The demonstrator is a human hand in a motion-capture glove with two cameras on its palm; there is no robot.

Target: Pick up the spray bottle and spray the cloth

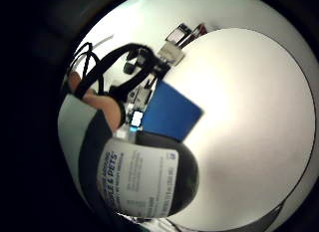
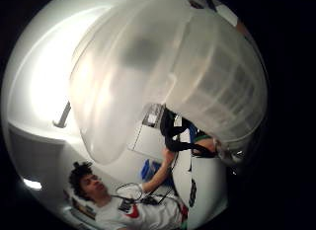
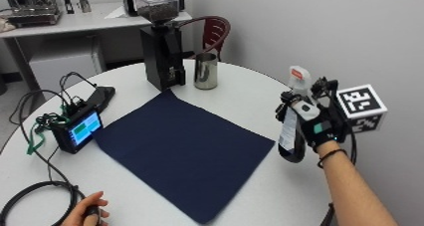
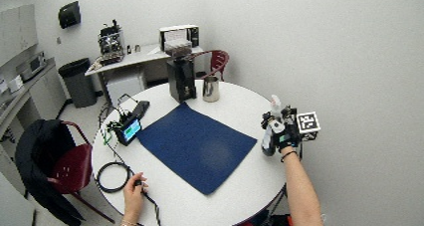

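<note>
Above the table's [image 3: 265,101] right edge, the spray bottle [image 3: 291,129] stands upright, nozzle toward the cloth [image 3: 179,146]; the right hand [image 3: 318,126] has its fingers wrapped around it.

Outside view: we look from the person's side across the round table [image 3: 258,96], close to the right hand [image 3: 317,126].
Wide outside view: we see the same table from higher and farther back.
Palm views: both sit against the spray bottle [image 1: 144,179]; all four share it.

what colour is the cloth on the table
Dark navy blue cloth, plain with no pattern; clearest in the outside view.
</note>
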